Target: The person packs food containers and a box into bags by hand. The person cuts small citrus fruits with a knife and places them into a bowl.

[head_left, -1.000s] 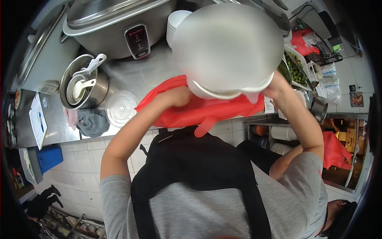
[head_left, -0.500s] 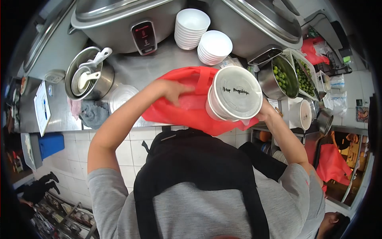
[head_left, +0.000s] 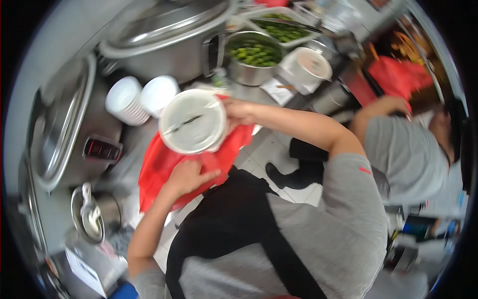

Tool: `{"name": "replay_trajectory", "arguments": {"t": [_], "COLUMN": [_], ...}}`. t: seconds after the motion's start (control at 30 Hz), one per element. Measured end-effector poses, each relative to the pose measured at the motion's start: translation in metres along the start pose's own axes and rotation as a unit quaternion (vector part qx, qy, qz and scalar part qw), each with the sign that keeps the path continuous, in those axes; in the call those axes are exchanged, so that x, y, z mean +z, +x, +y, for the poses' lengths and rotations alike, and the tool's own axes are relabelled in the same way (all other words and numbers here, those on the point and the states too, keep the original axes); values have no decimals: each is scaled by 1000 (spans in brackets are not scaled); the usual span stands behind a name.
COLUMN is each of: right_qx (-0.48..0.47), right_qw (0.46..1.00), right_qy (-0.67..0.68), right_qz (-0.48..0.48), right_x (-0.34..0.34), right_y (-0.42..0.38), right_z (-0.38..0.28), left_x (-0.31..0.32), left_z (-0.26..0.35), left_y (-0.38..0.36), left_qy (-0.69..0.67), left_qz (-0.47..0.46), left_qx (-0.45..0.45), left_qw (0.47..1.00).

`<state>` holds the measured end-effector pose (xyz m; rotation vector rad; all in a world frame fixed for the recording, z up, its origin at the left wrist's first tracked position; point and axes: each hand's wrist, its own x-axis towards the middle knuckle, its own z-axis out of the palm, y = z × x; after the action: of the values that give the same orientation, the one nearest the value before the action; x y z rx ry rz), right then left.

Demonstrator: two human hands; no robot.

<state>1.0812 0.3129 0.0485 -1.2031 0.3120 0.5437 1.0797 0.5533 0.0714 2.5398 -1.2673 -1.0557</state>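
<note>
My right hand (head_left: 240, 110) is closed on the side of a white plastic tub (head_left: 193, 122) with a translucent lid and dark handwriting on it. In the earlier frame a second tub shows stacked under it. The tub is above a red fabric bag (head_left: 158, 172) with handles. My left hand (head_left: 186, 177) lies against the bag, just below the tub, with one digit stretched out and the other fingers partly hidden. It appears to hold nothing. The bag lies at the counter's edge, against the front of my black apron (head_left: 219, 214).
Stacked white bowls (head_left: 124, 99) stand behind the tub, near large steel cookers (head_left: 169, 55). A pot of green citrus fruit (head_left: 254, 55) and a lidded white tub (head_left: 311, 67) are beyond my right arm. Another person (head_left: 408, 154) in grey is at the right, near a red bag (head_left: 398, 77).
My view has swung to the right, and a person has come into view at the right. The tub is still in my right hand. My left hand has come nearer the tub.
</note>
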Motion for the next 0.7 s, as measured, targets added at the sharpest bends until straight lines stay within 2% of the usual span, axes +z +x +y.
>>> {"name": "replay_trajectory", "arguments": {"t": [0.03,0.1,0.13,0.2,0.23,0.3,0.33,0.37,0.43,0.47,0.53,0.57,0.63,0.7], "right_qx": [-21,-24,-18,-12,-4,4,18,32,28,35,27,24,23,13], "right_qw": [1000,998,998,998,998,997,998,998,995,991,982,982,980,983], "right_qy": [9,-36,-30,-22,-47,-74,-63,-53,-91,-130,-188,-187,-195,-185], "right_qz": [5,42,50,59,39,16,20,25,27,13,10,20,-19,-1], "right_x": [-7,3,3,-1,-5,-8,-9,-11,-15,-16,-22,-27,-38,-29], "right_y": [9,0,2,-1,0,3,1,-1,6,8,13,20,30,18], "right_z": [11,4,4,6,4,2,2,0,-3,-10,-17,-14,-11,-14], "left_x": [9,34,35,31,29,21,12,3,-14,-7,20,25,37,40], "left_z": [7,7,5,-8,-18,-34,-36,-40,-58,-73,-96,-93,-84,-74], "left_y": [6,15,10,-5,-14,-30,-34,-28,-18,-14,7,6,2,-1], "left_qy": [15,75,82,131,130,-8,-78,-78,-158,-158,66,70,123,135], "left_qz": [-7,69,64,-35,-35,-63,-36,-33,1,4,152,153,42,29], "left_qx": [28,102,116,235,233,271,312,314,83,80,118,128,56,51], "left_qw": [999,990,988,962,963,960,946,946,984,984,979,978,990,989]}}
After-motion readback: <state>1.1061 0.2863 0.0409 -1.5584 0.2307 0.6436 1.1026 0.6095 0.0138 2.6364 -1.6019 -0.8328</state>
